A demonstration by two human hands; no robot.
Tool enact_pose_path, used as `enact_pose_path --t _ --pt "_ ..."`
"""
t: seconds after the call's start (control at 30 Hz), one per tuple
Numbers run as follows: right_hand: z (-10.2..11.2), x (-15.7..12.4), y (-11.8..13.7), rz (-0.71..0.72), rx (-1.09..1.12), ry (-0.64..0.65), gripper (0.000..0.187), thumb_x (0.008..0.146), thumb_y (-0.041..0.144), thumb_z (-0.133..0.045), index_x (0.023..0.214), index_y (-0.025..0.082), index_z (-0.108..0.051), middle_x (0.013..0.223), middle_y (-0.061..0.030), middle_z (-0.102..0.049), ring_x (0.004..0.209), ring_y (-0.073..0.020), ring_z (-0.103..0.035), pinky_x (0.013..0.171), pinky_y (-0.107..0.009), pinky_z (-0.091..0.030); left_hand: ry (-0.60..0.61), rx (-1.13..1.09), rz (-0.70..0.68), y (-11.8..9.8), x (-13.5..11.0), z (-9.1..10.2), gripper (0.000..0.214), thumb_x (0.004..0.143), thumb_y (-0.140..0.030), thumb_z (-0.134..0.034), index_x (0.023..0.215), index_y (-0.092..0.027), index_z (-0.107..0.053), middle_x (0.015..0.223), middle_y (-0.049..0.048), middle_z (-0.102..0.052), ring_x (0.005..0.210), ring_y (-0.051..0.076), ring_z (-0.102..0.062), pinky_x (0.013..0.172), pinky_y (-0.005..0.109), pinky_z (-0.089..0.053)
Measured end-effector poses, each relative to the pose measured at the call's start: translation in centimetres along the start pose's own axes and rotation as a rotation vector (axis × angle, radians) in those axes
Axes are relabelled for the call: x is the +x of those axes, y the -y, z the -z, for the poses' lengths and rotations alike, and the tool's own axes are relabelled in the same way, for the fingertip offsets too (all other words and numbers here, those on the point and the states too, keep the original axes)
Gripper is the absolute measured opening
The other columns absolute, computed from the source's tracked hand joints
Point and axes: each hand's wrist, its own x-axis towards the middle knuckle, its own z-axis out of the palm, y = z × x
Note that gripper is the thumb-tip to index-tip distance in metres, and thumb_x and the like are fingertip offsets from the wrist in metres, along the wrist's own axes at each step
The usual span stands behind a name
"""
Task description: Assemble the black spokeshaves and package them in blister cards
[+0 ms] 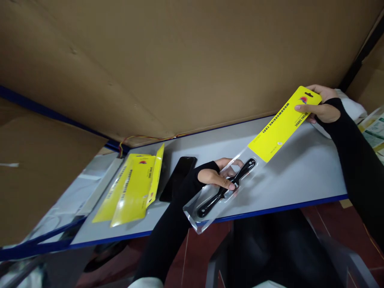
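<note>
A black spokeshave (213,203) lies inside a clear plastic sleeve (196,218), and a yellow header card (273,134) printed "WOODWORKING TOOL" fills the sleeve's upper right end. The package slants from lower left to upper right above the table. My left hand (217,176) grips the sleeve around the tool's middle, thumb on top and fingers behind the plastic. At the card's top end, by the hang hole, my right hand (322,104) pinches it with the thumb on the printed face. Some right fingers are hidden behind the card.
Several yellow cards (135,188) lie on the grey table (315,168) at left, one standing up at a fold. A black phone (178,176) rests beside them. Brown board walls (192,60) enclose the back and left. White and green packaging (373,128) is at far right.
</note>
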Motion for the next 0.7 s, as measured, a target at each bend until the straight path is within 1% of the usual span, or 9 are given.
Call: enact_pose_path --t 0.07,0.13,0.2,0.33,0.43,0.57,0.63,0.7 --pt "-0.2 -0.2 0.2 0.006 0.001 0.023 0.069 0.044 0.048 -0.109 0.092 0.025 -0.066 0.077 -0.0031 -0.077 0.045 -0.0154 -0.06 0.026 -0.026 -0.029 0.044 0.0 0.008 0.2 0.2 0.2 0.067 0.076 -0.035 -0.095 0.128 -0.016 -0.057 0.081 0.0102 -0.08 0.063 0.024 -0.076 0.053 0.026 -0.056" --pt "-0.3 -0.2 0.2 0.008 -0.003 0.046 0.07 0.045 0.052 -0.109 0.093 0.025 -0.065 0.078 -0.0028 -0.077 0.045 -0.0154 -0.06 0.026 -0.026 -0.029 0.06 -0.001 0.015 0.3 0.3 0.2 0.063 0.077 -0.034 -0.095 0.125 -0.016 -0.059 0.081 0.0101 -0.08 0.06 0.023 -0.075 0.052 0.025 -0.055" --pt "-0.4 -0.1 -0.1 -0.011 -0.011 0.062 0.068 0.048 0.052 -0.108 0.094 0.026 -0.066 0.081 -0.0034 -0.078 0.048 -0.0163 -0.062 0.027 -0.026 -0.029 0.051 -0.007 0.007 0.4 0.3 0.2 0.061 0.076 -0.034 -0.095 0.122 -0.017 -0.06 0.08 0.0095 -0.08 0.059 0.022 -0.075 0.05 0.024 -0.053" --pt "-0.3 0.4 -1.0 -0.071 -0.024 0.092 0.057 0.056 0.045 -0.106 0.093 0.027 -0.067 0.089 -0.0074 -0.08 0.058 -0.0204 -0.067 0.029 -0.028 -0.029 0.025 -0.027 0.011 0.2 0.0 -0.1 0.061 0.075 -0.035 -0.096 0.122 -0.018 -0.061 0.077 0.0088 -0.079 0.056 0.022 -0.073 0.045 0.021 -0.048" --pt "-0.5 0.5 -1.5 -0.085 -0.018 0.081 0.057 0.057 0.045 -0.106 0.096 0.028 -0.069 0.094 -0.0078 -0.081 0.061 -0.0222 -0.068 0.03 -0.03 -0.031 -0.016 -0.025 0.007 -0.1 -0.3 -0.3 0.063 0.074 -0.036 -0.097 0.123 -0.016 -0.064 0.078 0.0097 -0.08 0.048 0.017 -0.067 0.041 0.019 -0.044" --pt "-1.4 0.1 -1.4 -0.064 -0.01 0.048 0.06 0.054 0.049 -0.107 0.094 0.029 -0.067 0.092 -0.0057 -0.081 0.06 -0.021 -0.067 0.029 -0.03 -0.031 -0.076 -0.026 0.0 -0.5 -0.3 -0.4 0.064 0.075 -0.035 -0.096 0.126 -0.016 -0.063 0.079 0.0099 -0.08 0.037 0.008 -0.052 0.036 0.015 -0.031" --pt "-2.0 -0.2 -1.1 -0.038 -0.021 0.07 0.058 0.055 0.048 -0.106 0.092 0.03 -0.066 0.088 -0.0033 -0.08 0.057 -0.0187 -0.065 0.029 -0.03 -0.031 -0.083 -0.018 0.015 -0.7 -0.2 -0.5 0.065 0.075 -0.033 -0.096 0.127 -0.015 -0.062 0.08 0.0103 -0.08 0.035 0.005 -0.046 0.035 0.015 -0.026" --pt "-2.5 -0.6 -0.8 -0.022 -0.026 0.107 0.057 0.056 0.047 -0.106 0.093 0.03 -0.066 0.085 -0.0017 -0.079 0.054 -0.0172 -0.062 0.03 -0.03 -0.031 -0.086 -0.014 0.026 -0.8 0.0 -0.5 0.065 0.075 -0.032 -0.095 0.128 -0.014 -0.062 0.08 0.0102 -0.08 0.035 0.004 -0.044 0.035 0.015 -0.024"
